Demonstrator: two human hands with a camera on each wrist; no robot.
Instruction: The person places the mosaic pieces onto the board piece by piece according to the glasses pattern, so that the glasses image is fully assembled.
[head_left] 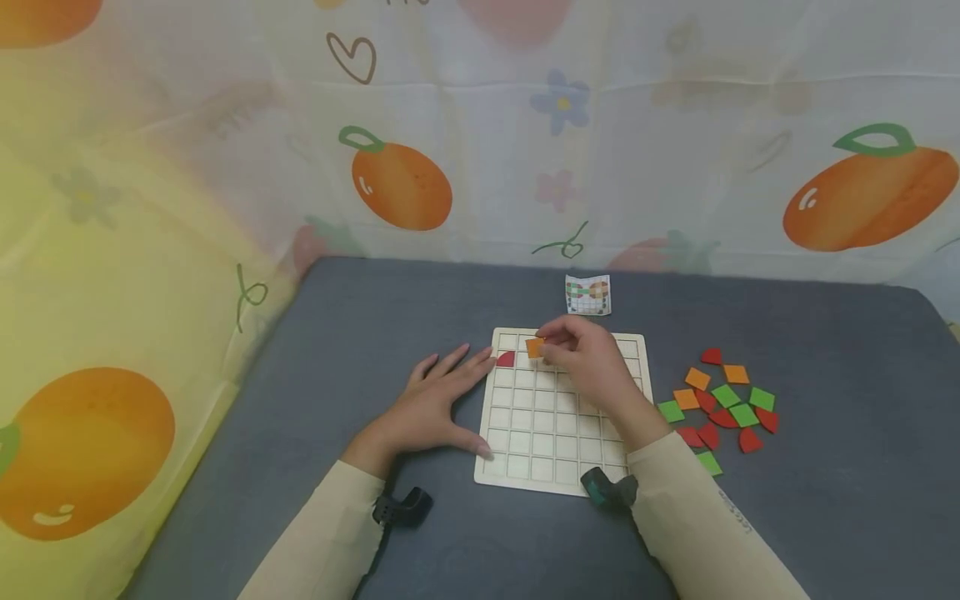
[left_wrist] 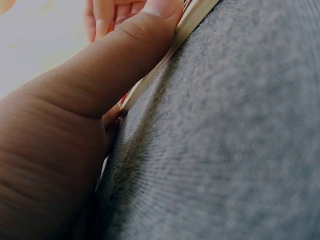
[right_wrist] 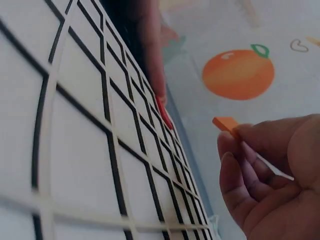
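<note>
My right hand (head_left: 588, 362) pinches an orange square tile (head_left: 534, 347) between thumb and fingers over the upper part of a pale wooden grid board (head_left: 521, 442). In the right wrist view the orange tile (right_wrist: 226, 124) shows above the board's surface. A red quarter-round tile (head_left: 506, 359) lies in a cell near the board's left edge. My left hand (head_left: 431, 412) rests spread along that edge, fingertips by the red tile and thumb on the lower left rim. The left wrist view shows the thumb (left_wrist: 135, 45) against the board's side.
Right of the board lies a loose group of red quarter-round, orange square (head_left: 736, 374) and green square (head_left: 762, 399) tiles. A small printed pattern card (head_left: 588, 296) lies behind the board on the grey table (head_left: 405, 308). A fruit-printed cloth (head_left: 480, 167) hangs behind.
</note>
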